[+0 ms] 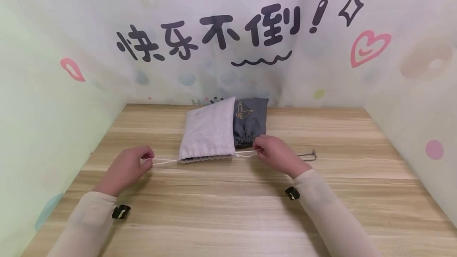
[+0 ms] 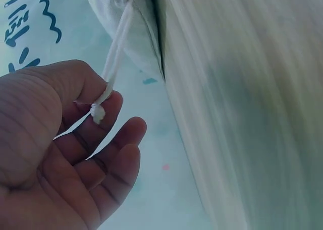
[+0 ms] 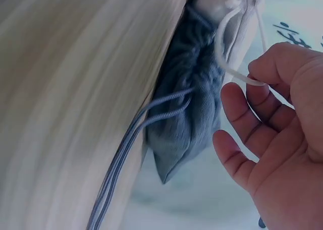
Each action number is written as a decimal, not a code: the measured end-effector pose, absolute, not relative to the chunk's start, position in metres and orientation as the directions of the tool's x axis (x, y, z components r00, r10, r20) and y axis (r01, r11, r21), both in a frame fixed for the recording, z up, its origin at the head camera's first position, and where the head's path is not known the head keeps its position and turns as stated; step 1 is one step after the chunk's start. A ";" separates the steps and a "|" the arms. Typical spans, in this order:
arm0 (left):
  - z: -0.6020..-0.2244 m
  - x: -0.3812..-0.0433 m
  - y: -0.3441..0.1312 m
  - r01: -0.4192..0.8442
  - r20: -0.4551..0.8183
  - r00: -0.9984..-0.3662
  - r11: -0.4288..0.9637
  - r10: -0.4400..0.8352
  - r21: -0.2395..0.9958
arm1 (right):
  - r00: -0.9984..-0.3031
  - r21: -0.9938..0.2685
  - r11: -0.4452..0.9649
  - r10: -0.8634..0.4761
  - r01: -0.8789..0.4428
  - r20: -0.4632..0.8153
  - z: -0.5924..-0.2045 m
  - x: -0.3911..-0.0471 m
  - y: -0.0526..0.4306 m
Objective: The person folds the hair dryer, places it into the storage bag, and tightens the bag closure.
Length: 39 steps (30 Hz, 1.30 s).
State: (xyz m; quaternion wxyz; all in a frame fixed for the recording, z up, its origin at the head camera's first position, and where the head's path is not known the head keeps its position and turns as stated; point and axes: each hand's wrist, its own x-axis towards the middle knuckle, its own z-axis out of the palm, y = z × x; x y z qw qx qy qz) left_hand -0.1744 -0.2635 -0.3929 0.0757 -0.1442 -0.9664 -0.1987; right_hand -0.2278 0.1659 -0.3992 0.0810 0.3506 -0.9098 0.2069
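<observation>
A pale grey cloth drawstring pouch (image 1: 208, 129) lies on the table with its mouth toward me, the mouth slightly gapped. My left hand (image 1: 131, 165) pinches the knotted end of its white drawstring (image 2: 117, 51) between thumb and index finger, to the left of the pouch. On the other side, my right hand (image 1: 276, 153) pinches the white cord (image 3: 231, 68) that comes out of the pouch's right corner. Both cords stretch outward from the mouth. Partly under the pale pouch is a dark grey drawstring pouch (image 1: 251, 120) with gathered neck and a gold print.
The dark pouch's grey cords (image 3: 132, 134) trail to the right across the wooden table (image 1: 200, 217). Behind the table hangs a white printed cloth (image 1: 200, 78) with dark lettering; similar cloth stands at both sides.
</observation>
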 end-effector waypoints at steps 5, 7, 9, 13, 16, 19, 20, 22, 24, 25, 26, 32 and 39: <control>-0.393 -0.173 -0.269 0.361 0.218 -0.929 0.859 0.298 0.363 | -0.738 -0.321 0.665 -0.604 -0.674 0.299 -0.399 -0.227 0.179; -0.394 -0.173 -0.270 0.385 0.210 -0.921 0.848 0.328 0.364 | -0.732 -0.318 0.660 -0.610 -0.681 0.302 -0.399 -0.227 0.181; -0.395 -0.172 -0.269 0.394 0.192 -0.918 0.847 0.347 0.356 | -0.726 -0.319 0.652 -0.618 -0.688 0.301 -0.398 -0.227 0.182; -0.394 -0.170 -0.268 0.403 0.156 -0.915 0.861 0.373 0.310 | -0.721 -0.310 0.651 -0.625 -0.693 0.299 -0.396 -0.227 0.182; -0.393 -0.169 -0.268 0.410 0.157 -0.912 0.861 0.380 0.300 | -0.724 -0.301 0.658 -0.623 -0.690 0.296 -0.393 -0.226 0.183; -0.393 -0.169 -0.269 0.408 0.181 -0.913 0.850 0.367 0.334 | -0.725 -0.289 0.665 -0.622 -0.689 0.297 -0.391 -0.226 0.184; -0.393 -0.169 -0.270 0.400 0.185 -0.916 0.845 0.356 0.356 | -0.724 -0.287 0.666 -0.622 -0.689 0.297 -0.391 -0.225 0.184; -0.394 -0.169 -0.271 0.379 0.191 -0.925 0.842 0.329 0.384 | -0.721 -0.274 0.667 -0.627 -0.693 0.296 -0.390 -0.225 0.184; -0.394 -0.168 -0.272 0.362 0.198 -0.931 0.842 0.306 0.401 | -0.717 -0.264 0.667 -0.632 -0.697 0.295 -0.391 -0.225 0.185; -0.394 -0.168 -0.273 0.355 0.200 -0.934 0.841 0.296 0.408 | -0.716 -0.261 0.667 -0.634 -0.697 0.292 -0.391 -0.225 0.185; -0.394 -0.168 -0.273 0.356 0.209 -0.933 0.841 0.293 0.407 | -0.715 -0.259 0.667 -0.636 -0.699 0.291 -0.392 -0.225 0.186; -0.392 -0.168 -0.273 0.402 0.295 -0.905 0.846 0.307 0.351 | -0.708 -0.238 0.669 -0.638 -0.704 0.303 -0.394 -0.227 0.193; -0.395 -0.167 -0.276 0.381 0.331 -0.902 0.871 0.277 0.311 | -0.715 -0.217 0.684 -0.630 -0.696 0.304 -0.396 -0.227 0.202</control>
